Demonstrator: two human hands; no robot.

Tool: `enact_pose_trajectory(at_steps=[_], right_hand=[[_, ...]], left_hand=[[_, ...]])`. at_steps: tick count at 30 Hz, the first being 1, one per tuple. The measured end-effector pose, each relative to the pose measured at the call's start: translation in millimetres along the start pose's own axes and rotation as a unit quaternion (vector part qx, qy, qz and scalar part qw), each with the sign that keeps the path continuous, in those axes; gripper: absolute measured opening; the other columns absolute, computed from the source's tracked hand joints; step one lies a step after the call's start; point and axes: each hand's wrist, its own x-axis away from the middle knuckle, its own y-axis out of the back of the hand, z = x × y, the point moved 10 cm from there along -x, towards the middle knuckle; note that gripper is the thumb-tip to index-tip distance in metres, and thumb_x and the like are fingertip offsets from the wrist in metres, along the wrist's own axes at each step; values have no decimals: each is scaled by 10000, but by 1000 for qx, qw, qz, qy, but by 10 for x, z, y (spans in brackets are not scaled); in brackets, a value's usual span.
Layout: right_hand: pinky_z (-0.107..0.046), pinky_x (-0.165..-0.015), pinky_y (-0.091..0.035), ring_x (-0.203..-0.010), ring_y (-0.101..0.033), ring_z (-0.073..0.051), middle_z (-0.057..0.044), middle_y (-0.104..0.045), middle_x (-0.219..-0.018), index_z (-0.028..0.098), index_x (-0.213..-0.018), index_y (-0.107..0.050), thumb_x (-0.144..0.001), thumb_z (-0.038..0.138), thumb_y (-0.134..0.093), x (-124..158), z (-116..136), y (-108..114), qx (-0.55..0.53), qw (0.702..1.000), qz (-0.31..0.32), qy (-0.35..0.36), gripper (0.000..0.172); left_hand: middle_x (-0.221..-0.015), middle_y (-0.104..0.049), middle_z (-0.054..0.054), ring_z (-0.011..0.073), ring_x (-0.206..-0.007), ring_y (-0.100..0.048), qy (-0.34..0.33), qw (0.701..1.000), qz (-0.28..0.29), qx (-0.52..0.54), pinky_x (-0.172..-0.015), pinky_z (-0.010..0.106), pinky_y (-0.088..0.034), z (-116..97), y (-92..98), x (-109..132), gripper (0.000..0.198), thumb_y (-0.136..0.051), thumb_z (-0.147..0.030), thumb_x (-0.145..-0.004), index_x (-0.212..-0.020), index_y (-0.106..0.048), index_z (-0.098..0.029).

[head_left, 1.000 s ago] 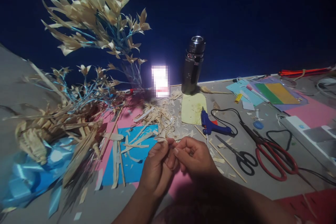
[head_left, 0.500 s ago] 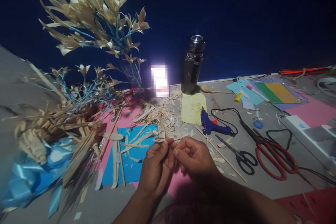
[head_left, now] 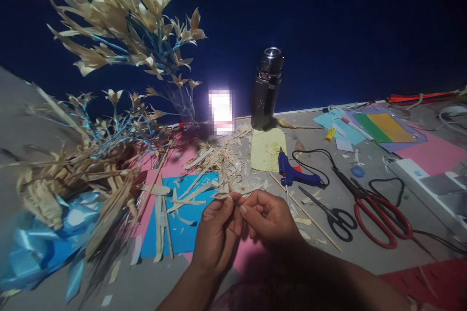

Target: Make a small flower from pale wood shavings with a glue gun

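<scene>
My left hand (head_left: 218, 228) is closed in a pinch on a small pale dried-husk flower (head_left: 223, 194), whose petals stick out beyond the thumb. Close against it, my right hand (head_left: 273, 218) is also pinched, its thumb and forefinger meeting near the base of the flower. Whatever lies between the right fingertips is too small to make out. Husk shavings (head_left: 228, 165) lie heaped just beyond both hands. A blue sheet (head_left: 151, 240) with cut husk strips is to the left. On the right are a blue glue gun (head_left: 301, 176) and small black scissors (head_left: 341, 223).
Tall husk flowers on blue stems (head_left: 146, 34) rise at back left, above dried husks (head_left: 113, 194) and blue ribbon (head_left: 29, 252). A dark flask (head_left: 266, 102) stands near a glowing blurred screen (head_left: 221, 107). Red-handled shears (head_left: 383, 218) and a white power strip (head_left: 419, 182) lie right.
The whole view has shifted very slightly. Both hands keep nearly the same pinch and place, with the husk flower still held.
</scene>
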Motion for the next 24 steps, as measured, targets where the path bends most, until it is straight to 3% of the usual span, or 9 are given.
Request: enact_pose_trajectory(at_steps=[6,12,16,24], right_hand=[[-193,-453,-409,-447,-517,-83,24,-632,-530,183,-695,-562,-852,296,-691,-27,-67,-1,-24,999,6,28,233],[-195,-428,-408,-426,-531,-92,10,-658,-529,178,-711,-579,-839,388,-738,-51,-148,-27,-77,996,31,7,293],[-183,-414,-393,-415,-521,-83,11,-655,-521,175,-694,-579,-839,368,-739,-57,-137,-12,-79,997,25,6,290],[-190,-388,-390,-371,-512,-89,45,-600,-475,189,-711,-560,-858,349,-704,-86,-70,71,-51,997,-10,53,261]], left_hand=[[-404,-548,-27,106,-410,-518,-3,1000,8,-2,-509,227,-494,25,-71,32,256,-915,-332,-675,-769,-764,-149],[-404,-544,-39,29,-373,-391,-36,999,8,-12,-488,163,-439,-53,-127,61,288,-943,-339,-630,-701,-762,-126],[-376,-525,-36,85,-392,-476,-22,999,16,-23,-490,206,-476,-32,-138,64,263,-905,-346,-687,-768,-773,-134],[-809,-772,80,128,-518,-626,-6,999,34,-36,-527,267,-533,-17,-148,56,399,-930,-213,-613,-982,-800,-135]])
